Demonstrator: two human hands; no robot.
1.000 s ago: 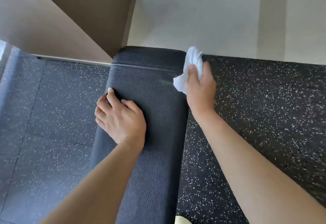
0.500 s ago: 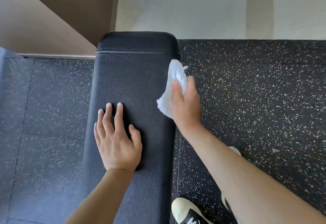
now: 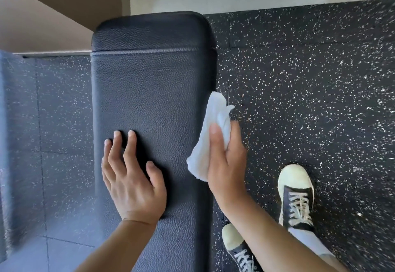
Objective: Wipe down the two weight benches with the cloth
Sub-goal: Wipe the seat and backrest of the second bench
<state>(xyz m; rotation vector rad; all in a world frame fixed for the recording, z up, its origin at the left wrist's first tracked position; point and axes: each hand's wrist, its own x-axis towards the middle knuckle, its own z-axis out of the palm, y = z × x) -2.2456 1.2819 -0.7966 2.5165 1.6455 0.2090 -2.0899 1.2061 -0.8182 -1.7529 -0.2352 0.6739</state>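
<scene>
We've got the right hand [image 3: 226, 160] pinching one white cloth [image 3: 210, 137], thumb on top, pressed against the right edge of the bench [image 3: 149, 92] just right of centre frame. The left hand [image 3: 130, 177] lies flat on the pad, fingers straight, gripping nothing. One black bench in view (only one of the two). Lower right: two black-and-white sneakers [image 3: 297, 196] on the speckled rubber floor [image 3: 310, 79].

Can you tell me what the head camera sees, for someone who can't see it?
A right hand wipes a white cloth along a black bench edge; the left hand rests flat on top.
</scene>
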